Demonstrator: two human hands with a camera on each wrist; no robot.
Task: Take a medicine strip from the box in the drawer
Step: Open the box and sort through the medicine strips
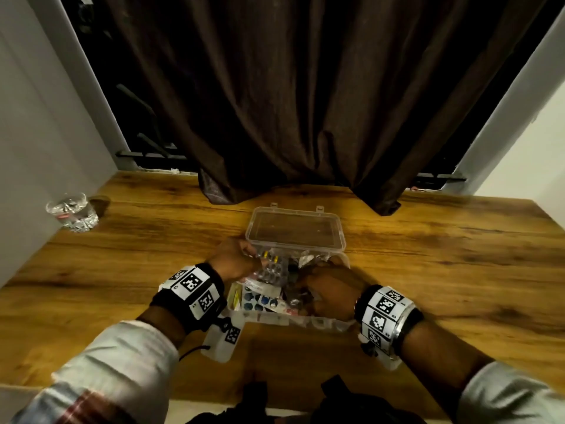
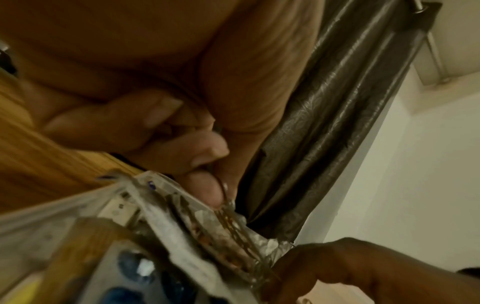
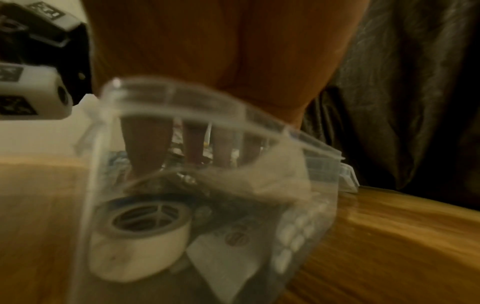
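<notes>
A clear plastic box (image 1: 305,321) stands on the wooden table with its lid (image 1: 295,228) swung open at the back. It is packed with medicine strips. My left hand (image 1: 235,264) pinches a bundle of blister strips (image 1: 272,269) and holds them tilted up over the box's left side. In the left wrist view my left fingertips (image 2: 205,191) clamp the strips (image 2: 213,232) at their upper edge. My right hand (image 1: 327,289) reaches down into the box's right side. Its fingers (image 3: 145,148) show blurred through the box wall (image 3: 182,96); whether they hold anything is unclear.
A drinking glass (image 1: 72,211) stands at the table's far left by the wall. A dark curtain (image 1: 290,102) hangs behind the box and touches the table. A white tape roll (image 3: 140,234) lies inside the box near its front wall.
</notes>
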